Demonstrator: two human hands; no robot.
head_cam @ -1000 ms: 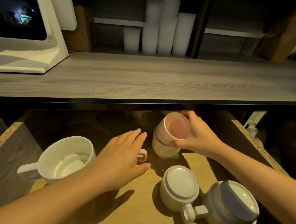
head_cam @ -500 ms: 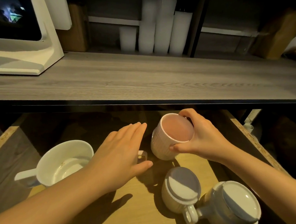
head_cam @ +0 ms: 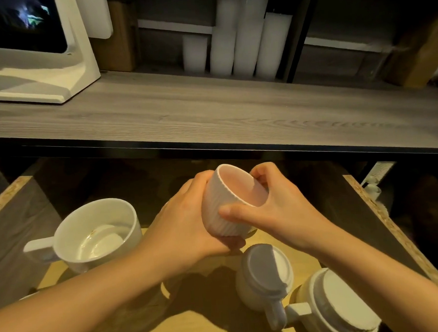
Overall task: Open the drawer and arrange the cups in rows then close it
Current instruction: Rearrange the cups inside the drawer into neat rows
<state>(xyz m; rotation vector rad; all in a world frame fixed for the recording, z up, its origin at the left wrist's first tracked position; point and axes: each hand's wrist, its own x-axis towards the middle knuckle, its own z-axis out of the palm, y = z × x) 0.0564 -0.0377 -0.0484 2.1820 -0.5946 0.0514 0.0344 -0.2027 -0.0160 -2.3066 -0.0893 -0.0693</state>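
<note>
Evidently the ribbed cup (head_cam: 225, 211) hung tilted over the open drawer (head_cam: 387, 224), each grip clasped on it: left hand (head_cam: 188, 225) round its side and base, right hand (head_cam: 273, 208) pinching rim and wall, probably steadying it for a row. Beyond, a grey wood-grain surface (head_cam: 210, 110) bore a white appliance (head_cam: 43, 73)

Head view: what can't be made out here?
Drawer back: head view, dark under the counter; contents unreadable.
Cup base: head view, covered by the left hand; the right hand pinches the rim.
Left fingertips: head view, behind the cup.
Bottom-right mug: head view, cut off by the lower edge.
White rim: head view, mostly under the left forearm.
</note>
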